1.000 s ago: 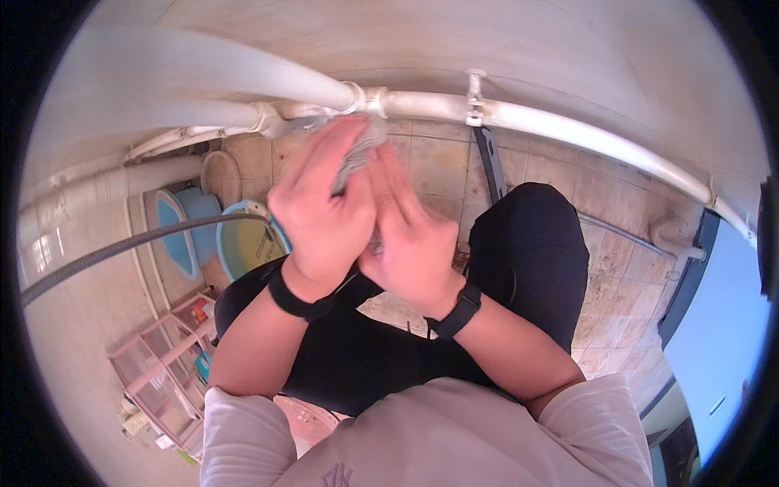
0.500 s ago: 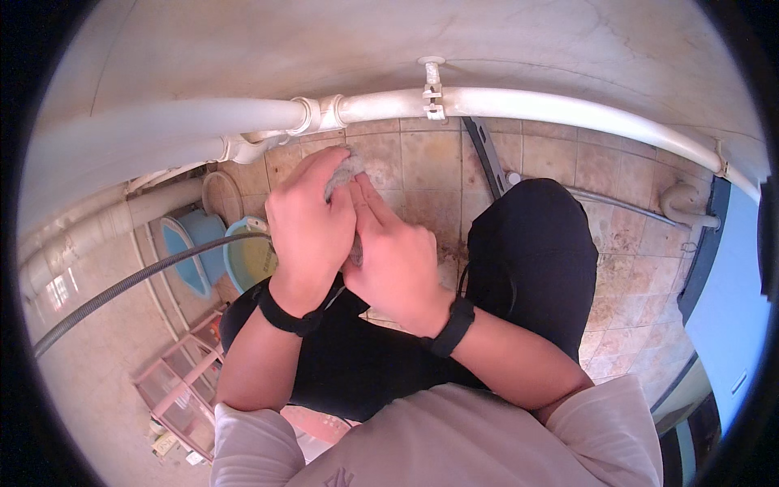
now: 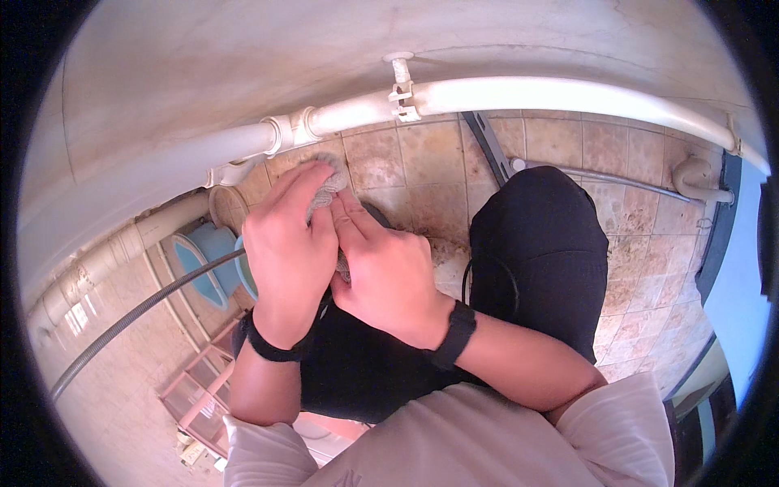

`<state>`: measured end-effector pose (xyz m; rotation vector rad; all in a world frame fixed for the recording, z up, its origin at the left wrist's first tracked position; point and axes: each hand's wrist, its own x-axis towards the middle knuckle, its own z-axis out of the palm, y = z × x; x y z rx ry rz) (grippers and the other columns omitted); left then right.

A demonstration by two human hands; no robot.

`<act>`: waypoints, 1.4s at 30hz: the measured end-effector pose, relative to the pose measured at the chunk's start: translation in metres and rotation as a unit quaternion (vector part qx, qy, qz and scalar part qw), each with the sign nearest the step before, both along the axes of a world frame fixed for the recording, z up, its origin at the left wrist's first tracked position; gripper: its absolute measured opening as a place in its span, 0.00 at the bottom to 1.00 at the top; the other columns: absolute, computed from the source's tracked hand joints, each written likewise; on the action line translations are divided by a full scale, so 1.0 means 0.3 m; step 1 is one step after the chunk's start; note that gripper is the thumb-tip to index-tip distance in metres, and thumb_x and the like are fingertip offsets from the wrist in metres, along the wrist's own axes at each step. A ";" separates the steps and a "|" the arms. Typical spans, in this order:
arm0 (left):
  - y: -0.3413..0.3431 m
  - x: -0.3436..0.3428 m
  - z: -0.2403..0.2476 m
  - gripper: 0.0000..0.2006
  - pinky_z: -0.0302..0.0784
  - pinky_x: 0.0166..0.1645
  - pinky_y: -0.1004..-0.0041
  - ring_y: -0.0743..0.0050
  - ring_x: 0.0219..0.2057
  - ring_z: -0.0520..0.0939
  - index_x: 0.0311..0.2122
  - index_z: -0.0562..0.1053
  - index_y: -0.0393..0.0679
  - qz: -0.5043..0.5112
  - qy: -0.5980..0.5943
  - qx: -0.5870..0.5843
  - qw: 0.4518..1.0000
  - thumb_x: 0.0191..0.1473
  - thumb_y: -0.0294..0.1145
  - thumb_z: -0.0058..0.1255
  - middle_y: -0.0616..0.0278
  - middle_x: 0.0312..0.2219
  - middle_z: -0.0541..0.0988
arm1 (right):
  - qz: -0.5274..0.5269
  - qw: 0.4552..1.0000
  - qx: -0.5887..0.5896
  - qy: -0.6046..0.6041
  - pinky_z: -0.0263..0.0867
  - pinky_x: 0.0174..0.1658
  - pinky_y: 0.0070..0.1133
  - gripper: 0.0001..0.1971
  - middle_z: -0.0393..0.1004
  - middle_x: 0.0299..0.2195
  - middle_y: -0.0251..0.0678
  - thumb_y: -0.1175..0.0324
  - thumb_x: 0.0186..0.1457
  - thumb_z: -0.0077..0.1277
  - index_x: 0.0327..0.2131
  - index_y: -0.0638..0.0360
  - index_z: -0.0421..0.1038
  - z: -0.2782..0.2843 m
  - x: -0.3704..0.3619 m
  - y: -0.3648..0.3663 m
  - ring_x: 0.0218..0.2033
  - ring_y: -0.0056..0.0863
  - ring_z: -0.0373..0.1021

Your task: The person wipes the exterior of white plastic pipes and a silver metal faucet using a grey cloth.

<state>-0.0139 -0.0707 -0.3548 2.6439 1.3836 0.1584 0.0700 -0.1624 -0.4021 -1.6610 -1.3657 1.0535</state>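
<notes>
A grey cloth (image 3: 326, 195) is bunched between my two hands, in front of my knees. My left hand (image 3: 286, 243) curls over it from the left, fingers closed. Close against it, my right hand (image 3: 381, 264) presses its fingers onto the cloth's right side. A small piece of cloth also shows low between the palms. A grey ribbed hose (image 3: 146, 310) comes in from the left and passes out of sight behind my left hand. Whether the cloth is around the hose is hidden by my hands.
Along the wall runs a thick white pipe (image 3: 503, 95). Blue basins (image 3: 213, 264) and a pink rack (image 3: 199, 390) stand at left. A dark metal bar (image 3: 487, 146) and a thin pipe (image 3: 617, 183) lie beyond my knee (image 3: 540, 235). Tiles (image 3: 434, 154) cover the floor.
Both hands have shifted slightly left and down in the picture with the cloth still between them. The view has turned a little, and my knee sits slightly farther right.
</notes>
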 end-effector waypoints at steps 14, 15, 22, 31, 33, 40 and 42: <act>0.022 0.037 -0.018 0.20 0.79 0.47 0.69 0.58 0.43 0.83 0.40 0.80 0.39 -0.051 -0.142 0.072 0.986 0.41 0.12 0.46 0.57 0.42 0.82 | -0.168 0.980 0.100 0.022 0.75 0.33 0.27 0.34 0.64 0.60 0.47 0.70 0.40 0.59 0.55 0.64 0.66 0.006 -0.046 0.027 0.33 0.39 0.76; 0.024 0.033 -0.022 0.20 0.79 0.48 0.68 0.57 0.43 0.83 0.40 0.80 0.38 -0.054 -0.163 0.052 0.984 0.40 0.12 0.46 0.57 0.42 0.82 | -0.168 0.980 0.101 0.024 0.75 0.33 0.27 0.34 0.64 0.60 0.47 0.70 0.40 0.59 0.55 0.64 0.66 0.014 -0.040 0.028 0.33 0.39 0.76; -0.001 0.037 -0.096 0.18 0.80 0.42 0.68 0.58 0.36 0.84 0.37 0.80 0.44 -0.045 -0.086 -0.032 0.995 0.41 0.15 0.47 0.60 0.41 0.82 | -0.156 0.983 -0.033 0.091 0.75 0.38 0.33 0.36 0.66 0.56 0.56 0.72 0.42 0.60 0.58 0.67 0.62 -0.021 -0.045 -0.022 0.39 0.47 0.76; -0.031 0.119 0.015 0.19 0.80 0.36 0.74 0.65 0.34 0.85 0.36 0.81 0.39 -0.112 -0.157 0.082 0.978 0.36 0.13 0.47 0.58 0.38 0.83 | -0.252 0.958 0.110 0.079 0.75 0.38 0.28 0.33 0.64 0.58 0.55 0.70 0.43 0.60 0.55 0.68 0.65 0.041 -0.011 -0.038 0.39 0.42 0.77; -0.027 0.138 0.030 0.20 0.80 0.36 0.75 0.65 0.34 0.85 0.36 0.81 0.39 -0.125 -0.153 0.088 0.976 0.35 0.12 0.47 0.58 0.37 0.83 | -0.263 0.953 0.138 0.068 0.75 0.39 0.27 0.32 0.64 0.59 0.54 0.70 0.43 0.60 0.54 0.68 0.66 0.044 0.001 -0.042 0.41 0.41 0.77; -0.032 0.174 0.023 0.19 0.80 0.35 0.75 0.64 0.33 0.84 0.34 0.81 0.39 -0.163 -0.185 0.105 0.963 0.34 0.13 0.46 0.58 0.36 0.83 | -0.272 0.950 0.137 0.063 0.75 0.41 0.26 0.33 0.63 0.59 0.55 0.71 0.42 0.60 0.55 0.70 0.65 0.043 0.022 -0.057 0.42 0.41 0.77; -0.031 0.176 0.031 0.19 0.80 0.35 0.75 0.64 0.32 0.84 0.34 0.81 0.38 -0.167 -0.181 0.101 0.964 0.33 0.13 0.46 0.58 0.35 0.83 | -0.258 0.955 0.121 0.085 0.75 0.41 0.26 0.34 0.62 0.59 0.57 0.72 0.42 0.60 0.56 0.71 0.63 0.058 0.028 -0.063 0.43 0.42 0.76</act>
